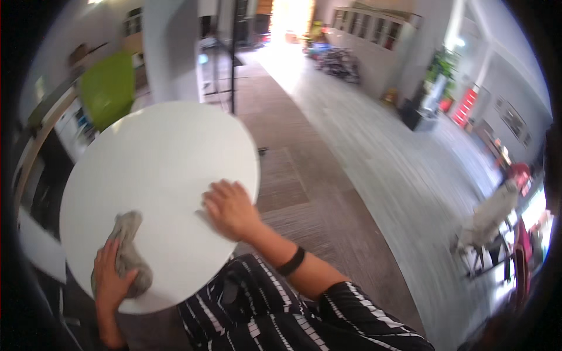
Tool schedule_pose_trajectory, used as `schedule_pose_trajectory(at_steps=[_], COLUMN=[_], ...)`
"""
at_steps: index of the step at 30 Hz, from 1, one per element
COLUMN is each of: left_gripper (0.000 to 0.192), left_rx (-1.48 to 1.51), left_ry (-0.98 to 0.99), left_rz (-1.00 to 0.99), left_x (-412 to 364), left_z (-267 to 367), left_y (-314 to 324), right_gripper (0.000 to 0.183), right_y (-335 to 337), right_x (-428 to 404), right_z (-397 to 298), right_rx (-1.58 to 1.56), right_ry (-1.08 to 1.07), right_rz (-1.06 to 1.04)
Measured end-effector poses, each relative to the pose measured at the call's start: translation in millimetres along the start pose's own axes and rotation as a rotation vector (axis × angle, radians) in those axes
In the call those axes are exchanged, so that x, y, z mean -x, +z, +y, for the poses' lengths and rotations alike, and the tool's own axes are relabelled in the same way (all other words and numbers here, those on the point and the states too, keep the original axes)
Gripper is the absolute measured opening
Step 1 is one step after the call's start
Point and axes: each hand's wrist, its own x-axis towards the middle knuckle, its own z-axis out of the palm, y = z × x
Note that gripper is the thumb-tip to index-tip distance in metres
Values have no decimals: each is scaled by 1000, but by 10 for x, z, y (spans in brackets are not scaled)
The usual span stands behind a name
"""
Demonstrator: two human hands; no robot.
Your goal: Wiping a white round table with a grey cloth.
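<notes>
A round white table (175, 162) stands before me. On its near left part lies a crumpled grey-green cloth (131, 259), and my left hand (109, 270) is closed over it, fingers and thumb around its left and near sides. My right hand (232, 208) is at the table's right edge, palm down, its fingers slightly spread. No object shows in it; the space under the palm is hidden. A dark band circles my right forearm.
A green chair (107, 90) stands beyond the table's left side, near a pale column (173, 52). A black upright post (234, 61) rises behind the table. Across the floor at right are a potted plant (439, 72) and a chair with beige fabric (489, 215) over it.
</notes>
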Motion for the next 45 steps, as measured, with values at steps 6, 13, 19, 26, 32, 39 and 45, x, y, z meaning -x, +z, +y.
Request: schedule_pose_trajectory(at_steps=[6,13,19,26,32,39,45], left_gripper=[75,57,52,45,45,47,48], left_rx=[-8,46,-199,-290,-277,-234,-271], left_ry=[386,466,-179,-327,-331,-308,-81], left_rz=[-31,16,157,275,280,415,547], left_x=[-38,52,-194,-288,-188,-6,67], left_z=[611,218,-1281,-1550,-1272,-1157,-752], left_y=[234,291,157,177,97,145,196], right_gripper=[35,35,32,33,34,26,33], right_y=[-299,-250,-292,-343,-293,-263,-341], right_x=[26,-15,1,-7,2,-34,21], right_z=[-10,-7,-39,-40,-27,-9,58], right_rx=[-17,-66,-55,-100,-91,-111,67], right_ry=[148,82,126,127,118,-7,28], right_rz=[-86,-70,-122,-104,-49,-12,-116])
